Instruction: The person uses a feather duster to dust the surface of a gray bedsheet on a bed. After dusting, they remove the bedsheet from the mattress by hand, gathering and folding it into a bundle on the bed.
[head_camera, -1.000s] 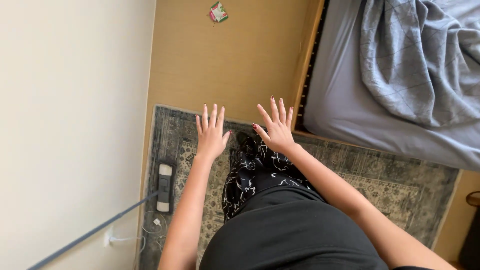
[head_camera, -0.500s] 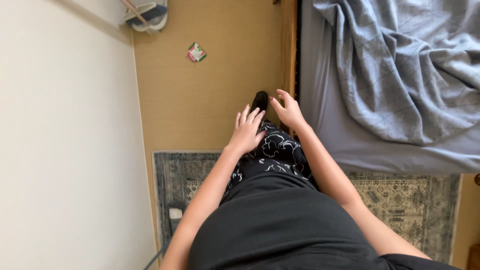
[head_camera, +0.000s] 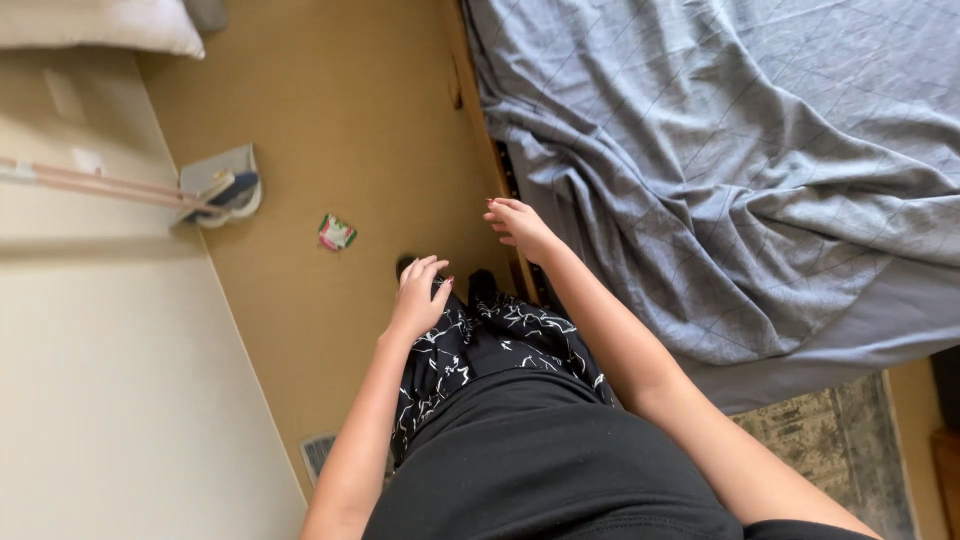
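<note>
My left hand (head_camera: 418, 292) hangs in front of my legs with its fingers loosely curled and nothing in it. My right hand (head_camera: 517, 224) is held out beside the wooden bed edge (head_camera: 492, 150), fingers apart and empty, close to the rumpled grey blanket (head_camera: 760, 160) without touching it. A small red and green wrapper (head_camera: 336, 232) lies on the tan floor (head_camera: 340, 120), to the left of my left hand. I wear black patterned trousers (head_camera: 480, 345) and a black top.
A dustpan and brush with a long wooden handle (head_camera: 222, 186) lean by the cream wall (head_camera: 110, 380) at the left. A white pillow (head_camera: 100, 22) lies at the top left. A patterned rug (head_camera: 830, 435) shows at the lower right, under the bed's corner.
The view has moved forward along the floor. The rug has slipped behind, the dustpan and wrapper have come nearer. Both hands went from spread wide to relaxed, the right one nearing the bed edge.
</note>
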